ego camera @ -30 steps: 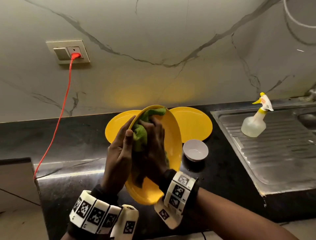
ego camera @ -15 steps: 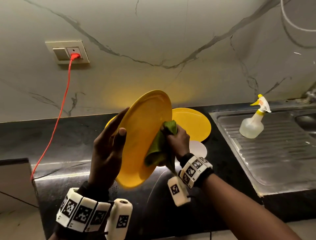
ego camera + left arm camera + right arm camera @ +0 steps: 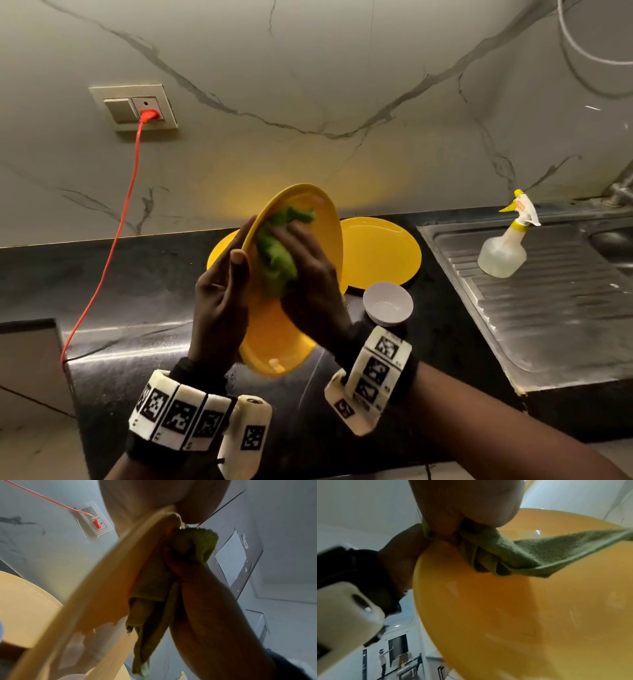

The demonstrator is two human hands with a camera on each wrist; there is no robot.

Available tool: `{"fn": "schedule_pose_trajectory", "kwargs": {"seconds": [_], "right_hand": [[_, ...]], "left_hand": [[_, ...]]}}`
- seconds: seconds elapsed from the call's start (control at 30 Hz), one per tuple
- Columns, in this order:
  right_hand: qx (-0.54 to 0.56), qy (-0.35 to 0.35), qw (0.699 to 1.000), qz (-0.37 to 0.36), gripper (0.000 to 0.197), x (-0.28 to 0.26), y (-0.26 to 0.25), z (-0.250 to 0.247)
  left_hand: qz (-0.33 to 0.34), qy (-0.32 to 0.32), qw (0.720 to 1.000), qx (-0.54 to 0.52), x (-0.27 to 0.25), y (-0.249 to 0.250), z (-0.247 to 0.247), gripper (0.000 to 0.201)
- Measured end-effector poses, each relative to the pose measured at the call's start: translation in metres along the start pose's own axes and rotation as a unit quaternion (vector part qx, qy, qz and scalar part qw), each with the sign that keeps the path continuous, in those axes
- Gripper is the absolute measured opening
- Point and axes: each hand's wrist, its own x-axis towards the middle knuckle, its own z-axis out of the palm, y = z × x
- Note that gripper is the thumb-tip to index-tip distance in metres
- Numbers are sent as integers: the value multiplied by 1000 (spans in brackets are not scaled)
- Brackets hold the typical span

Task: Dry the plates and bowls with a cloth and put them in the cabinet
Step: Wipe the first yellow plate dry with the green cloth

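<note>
Head view: green cloth (image 3: 277, 253) now back on held plate's (image 3: 274, 335) face.

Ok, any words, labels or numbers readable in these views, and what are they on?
Nothing reads for certain.
Small label above the paper sheet, left wrist view: possibly ends "18", blurred.
Paper sheet: print too small to read.
Red tag on the spray bottle: too small to read.
Wrist bands: coded squares only, no words.
</note>
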Motion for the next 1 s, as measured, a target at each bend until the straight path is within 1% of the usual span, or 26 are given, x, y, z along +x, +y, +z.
{"fn": "schedule_pose_trajectory", "kwargs": {"seconds": [0.07, 0.1, 0.17, 0.2, 0.23, 0.3, 0.37, 0.47, 0.5, 0.53, 0.57, 0.63, 0.67, 0.73, 0.77, 0.87, 0.93, 1.0], "right_hand": [[8, -34, 998, -51, 61, -10, -4, 6], [14, -30, 997, -73, 54, -8, -4, 5], [0, 12, 995, -98, 39, 10, -3, -3], [-8, 44, 994, -99, 35, 23, 0, -9], [-9, 81, 993, -83, 34, 37, 6, -17], [-18, 140, 990, -7, 35, 60, 19, -36], [-41, 166, 981, 89, 31, 63, 36, -50], [-37, 148, 957, 246, 25, 38, 62, -55], [-29, 138, 948, 284, 24, 27, 68, -53], [-17, 133, 942, 307, 24, 21, 72, -51], [-5, 139, 939, 314, 23, 19, 73, -48], [13, 170, 940, 295, 24, 28, 65, -45], [19, 184, 946, 267, 24, 35, 57, -44], [31, 187, 963, 189, 23, 46, 36, -42], [45, 173, 973, 147, 22, 49, 24, -40], [106, 84, 990, 42, 30, 44, -7, -30], [114, 18, 993, -10, 31, 31, -16, -21], [129, -52, 990, -33, 26, 12, -17, -10]], "left_hand": [[1, 6, 1000, -10, 0, -2, -3, 76], [-2, 5, 1000, -8, 0, -3, -3, 77], [-12, 0, 1000, -3, 0, -3, -2, 72], [-15, -2, 1000, 1, 0, -2, -2, 70], [-15, -6, 1000, 4, 0, 0, -1, 70], [-8, -14, 1000, 1, -1, 4, 0, 72], [13, -16, 1000, 1, -3, 8, 0, 69], [38, -23, 999, 26, -7, 9, 0, 65], [40, -24, 998, 32, -9, 8, 1, 62], [38, -23, 998, 35, -10, 6, 2, 60], [35, -22, 999, 36, -12, 5, 3, 59], [33, -20, 999, 39, -12, 4, 6, 63], [34, -17, 998, 44, -11, 3, 8, 66], [29, -6, 998, 47, -8, 3, 11, 68], [21, 5, 999, 41, -6, 4, 13, 66], [14, 25, 1000, 2, 2, 1, 12, 58], [10, 24, 999, -31, 8, 0, 8, 67], [5, 22, 999, -40, 14, 1, 3, 80]]}}
